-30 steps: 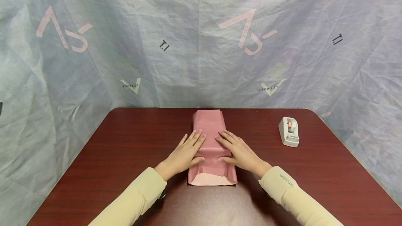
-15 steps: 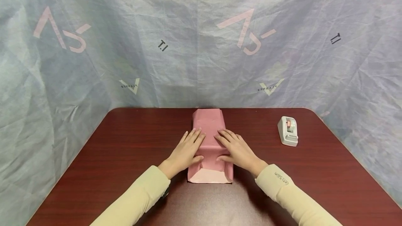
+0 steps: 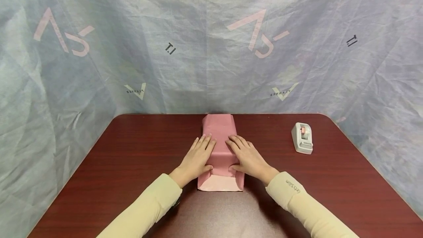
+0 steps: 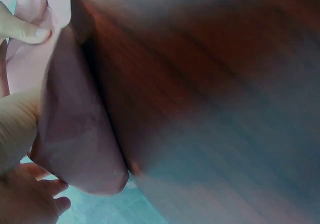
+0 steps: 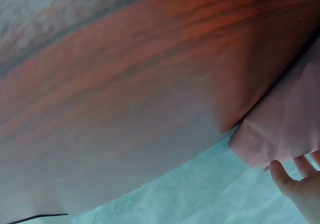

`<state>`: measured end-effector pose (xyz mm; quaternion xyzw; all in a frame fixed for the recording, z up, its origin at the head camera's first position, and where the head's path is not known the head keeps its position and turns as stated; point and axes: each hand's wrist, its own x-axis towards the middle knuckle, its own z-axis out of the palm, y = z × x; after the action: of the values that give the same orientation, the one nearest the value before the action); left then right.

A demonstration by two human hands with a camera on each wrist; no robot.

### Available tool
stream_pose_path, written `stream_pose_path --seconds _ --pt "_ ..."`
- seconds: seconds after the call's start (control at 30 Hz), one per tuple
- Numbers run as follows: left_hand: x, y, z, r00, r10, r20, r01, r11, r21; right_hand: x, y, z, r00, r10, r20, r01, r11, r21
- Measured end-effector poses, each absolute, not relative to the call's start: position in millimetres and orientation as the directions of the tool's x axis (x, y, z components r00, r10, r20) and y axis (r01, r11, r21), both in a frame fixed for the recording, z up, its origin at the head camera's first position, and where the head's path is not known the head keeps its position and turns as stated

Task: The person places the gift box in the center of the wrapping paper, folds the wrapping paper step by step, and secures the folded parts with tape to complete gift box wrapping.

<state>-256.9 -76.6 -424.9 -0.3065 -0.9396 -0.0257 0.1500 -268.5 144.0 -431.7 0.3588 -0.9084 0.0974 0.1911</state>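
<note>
A long box-shaped package in pink wrapping paper (image 3: 221,126) lies lengthwise in the middle of the table. At its near end a paper flap (image 3: 221,183) shows its pale inner side, with creased sides. My left hand (image 3: 195,157) rests on the package's left side, fingers extended over the top and thumb near the flap. On the right side my right hand (image 3: 250,158) lies in the same manner, fingertips on the top face. In the left wrist view, the pink paper's side (image 4: 82,134) stands beside the thumb. The right wrist view shows fingertips at the package's far corner.
A white tape dispenser (image 3: 302,138) stands on the right of the dark red wooden table (image 3: 142,142). A grey printed cloth (image 3: 211,65) hangs behind the table's far edge and along both sides.
The paper's right near corner has drawn inward, so the near end is narrower. The right hand has shifted slightly left with it. The left hand stays nearly in place.
</note>
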Motion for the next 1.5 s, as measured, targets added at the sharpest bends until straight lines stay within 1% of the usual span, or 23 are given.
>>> stream_pose_path --seconds 0.23,0.53,0.67,0.77,0.97,1.07,1.17,1.33,1.4,1.5 --pt "-256 -71 -428 -0.801 0.518 0.301 0.53 0.847 -0.046 -270 140 -438 -0.681 -0.607 0.409 -0.664 0.748 0.003" --pt "-257 -75 -430 -0.786 0.53 0.319 0.541 0.839 -0.059 -269 143 -436 -0.696 -0.616 0.369 -0.676 0.736 -0.047" --pt "-257 -75 -431 -0.785 0.524 0.33 0.539 0.841 -0.054 -270 141 -438 -0.691 -0.608 0.39 -0.673 0.738 -0.042" --pt "-258 -75 -432 -0.788 0.529 0.316 0.554 0.833 -0.012 -270 139 -440 -0.688 -0.6 0.409 -0.67 0.741 -0.04" --pt "-258 -81 -431 -0.809 0.531 0.253 0.571 0.811 0.124 -270 139 -441 -0.678 -0.595 0.432 -0.674 0.738 -0.04" --pt "-258 -82 -432 -0.809 0.519 0.275 0.568 0.81 0.144 -270 138 -441 -0.67 -0.598 0.44 -0.676 0.736 -0.028" --pt "-258 -79 -434 -0.81 0.501 0.306 0.558 0.818 0.138 -271 139 -440 -0.671 -0.6 0.436 -0.677 0.735 -0.031" --pt "-257 -76 -433 -0.809 0.487 0.329 0.55 0.824 0.136 -268 141 -437 -0.705 -0.572 0.42 -0.668 0.735 -0.12" --pt "-257 -75 -432 -0.808 0.489 0.329 0.554 0.82 0.143 -266 142 -436 -0.734 -0.536 0.417 -0.641 0.75 -0.163" --pt "-257 -76 -432 -0.808 0.494 0.32 0.558 0.817 0.148 -260 143 -436 -0.786 -0.452 0.422 -0.565 0.802 -0.194"
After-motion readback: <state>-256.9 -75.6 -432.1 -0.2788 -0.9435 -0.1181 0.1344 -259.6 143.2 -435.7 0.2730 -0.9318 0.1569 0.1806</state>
